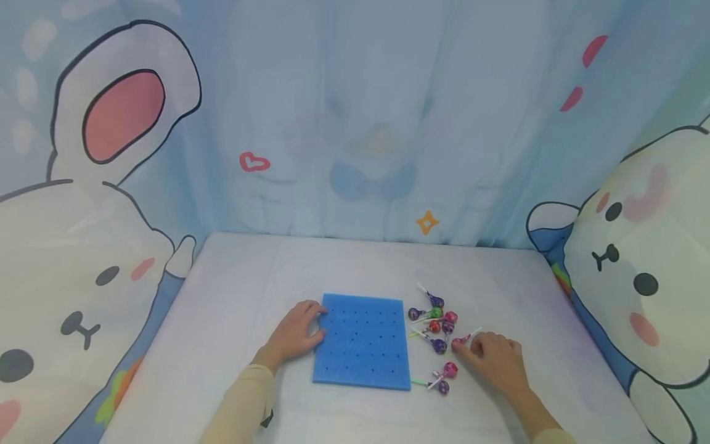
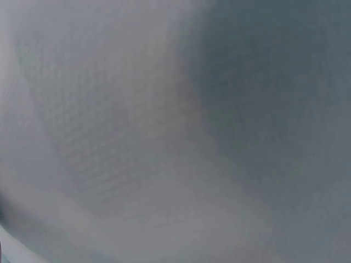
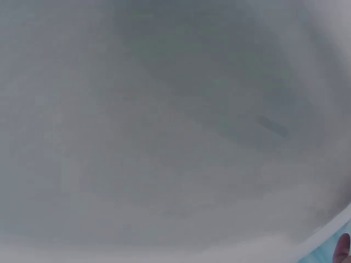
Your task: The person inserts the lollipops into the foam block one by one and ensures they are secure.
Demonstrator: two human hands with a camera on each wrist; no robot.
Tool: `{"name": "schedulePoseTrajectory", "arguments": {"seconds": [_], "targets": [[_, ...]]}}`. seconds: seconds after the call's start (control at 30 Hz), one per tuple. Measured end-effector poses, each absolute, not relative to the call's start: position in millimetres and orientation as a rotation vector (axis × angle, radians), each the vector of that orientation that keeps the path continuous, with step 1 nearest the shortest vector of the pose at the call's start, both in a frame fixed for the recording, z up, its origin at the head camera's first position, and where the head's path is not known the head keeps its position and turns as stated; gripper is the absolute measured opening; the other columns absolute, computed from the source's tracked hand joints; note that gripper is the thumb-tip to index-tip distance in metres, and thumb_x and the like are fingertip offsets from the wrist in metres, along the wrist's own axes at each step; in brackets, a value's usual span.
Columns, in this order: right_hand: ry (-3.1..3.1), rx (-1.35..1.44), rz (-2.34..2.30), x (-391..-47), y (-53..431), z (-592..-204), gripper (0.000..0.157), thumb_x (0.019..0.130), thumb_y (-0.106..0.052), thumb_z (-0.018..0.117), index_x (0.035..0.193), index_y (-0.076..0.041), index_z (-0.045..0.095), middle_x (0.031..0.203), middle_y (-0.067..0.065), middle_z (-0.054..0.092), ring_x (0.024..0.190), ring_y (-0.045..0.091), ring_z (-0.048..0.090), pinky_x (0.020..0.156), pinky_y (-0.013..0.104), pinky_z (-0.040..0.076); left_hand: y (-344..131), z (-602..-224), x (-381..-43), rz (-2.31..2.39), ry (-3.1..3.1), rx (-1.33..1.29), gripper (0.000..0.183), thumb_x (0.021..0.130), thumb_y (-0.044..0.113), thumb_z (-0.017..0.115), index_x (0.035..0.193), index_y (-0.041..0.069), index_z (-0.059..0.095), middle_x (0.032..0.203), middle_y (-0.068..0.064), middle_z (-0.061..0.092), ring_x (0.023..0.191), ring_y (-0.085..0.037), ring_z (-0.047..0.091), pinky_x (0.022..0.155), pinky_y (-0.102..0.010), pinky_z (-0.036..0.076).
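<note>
My left hand (image 1: pixel 296 331) rests at the left edge of a blue foam board (image 1: pixel 363 364) with rows of small holes, thumb and fingers spread along that edge. To the right of the board, my right hand (image 1: pixel 499 361) pinches a pink-wrapped lollipop (image 1: pixel 461 340), whose white stick points up and right. Beside it lies a loose cluster of lollipops, among them a green one (image 1: pixel 436 312), a red one (image 1: pixel 434 327) and a purple one (image 1: pixel 439 346). Nearer to me are another pink lollipop (image 1: pixel 450 370) and a purple lollipop (image 1: pixel 443 387).
Everything lies on a table with a white cloth (image 1: pixel 255 265). A light blue curtain (image 1: pixel 360 92) with cartoon figures hangs behind and at both sides. Both wrist views show mostly blurred grey; a fingertip (image 3: pixel 342 247) shows at the right wrist view's corner.
</note>
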State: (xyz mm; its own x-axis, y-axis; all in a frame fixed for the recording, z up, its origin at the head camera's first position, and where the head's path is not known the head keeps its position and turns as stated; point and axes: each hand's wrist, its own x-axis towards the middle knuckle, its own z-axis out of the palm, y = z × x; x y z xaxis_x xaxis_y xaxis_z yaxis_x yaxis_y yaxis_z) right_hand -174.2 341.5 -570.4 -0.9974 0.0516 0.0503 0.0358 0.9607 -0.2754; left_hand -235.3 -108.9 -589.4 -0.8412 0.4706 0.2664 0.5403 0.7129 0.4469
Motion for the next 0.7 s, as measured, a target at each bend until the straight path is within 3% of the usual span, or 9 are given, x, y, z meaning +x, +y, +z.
{"name": "schedulePoseTrajectory", "arguments": {"seconds": [0.27, 0.43, 0.53, 0.7], "targets": [[-3.109, -0.151, 0.472, -183, 329, -576, 0.043, 0.090, -0.050, 0.062, 0.078, -0.009, 0.058, 0.069, 0.003, 0.050, 0.069, 0.023, 0.045, 0.080, 0.052, 0.036, -109, -590, -235, -0.780, -2.806, -0.825, 0.042, 0.089, 0.035, 0.063, 0.127, 0.018, 0.057, 0.126, -0.002, 0.056, 0.123, -0.019, 0.050, 0.107, -0.038, 0.040], [-3.059, -0.220, 0.603, -187, 330, -574, 0.042, 0.094, -0.040, 0.058, 0.099, 0.001, 0.061, 0.085, 0.012, 0.059, 0.080, 0.028, 0.055, 0.078, 0.051, 0.043, -109, -587, -234, -0.790, -2.808, -0.822, 0.042, 0.089, 0.035, 0.063, 0.126, 0.018, 0.058, 0.126, -0.002, 0.056, 0.124, -0.020, 0.050, 0.108, -0.038, 0.039], [-2.981, -0.217, 0.733, -190, 332, -565, 0.042, 0.097, -0.032, 0.056, 0.113, 0.007, 0.055, 0.099, 0.022, 0.062, 0.090, 0.036, 0.059, 0.080, 0.052, 0.048, -109, -586, -234, -0.787, -2.811, -0.820, 0.042, 0.088, 0.035, 0.063, 0.126, 0.018, 0.057, 0.126, -0.002, 0.056, 0.124, -0.020, 0.049, 0.108, -0.038, 0.039], [-2.841, -0.113, 0.867, -198, 328, -548, 0.036, 0.096, -0.016, 0.060, 0.125, 0.005, 0.051, 0.113, 0.027, 0.062, 0.102, 0.040, 0.062, 0.085, 0.052, 0.053, -109, -583, -235, -0.742, -2.823, -0.829, 0.042, 0.089, 0.036, 0.062, 0.126, 0.017, 0.057, 0.126, -0.001, 0.055, 0.123, -0.019, 0.050, 0.108, -0.037, 0.039]]}}
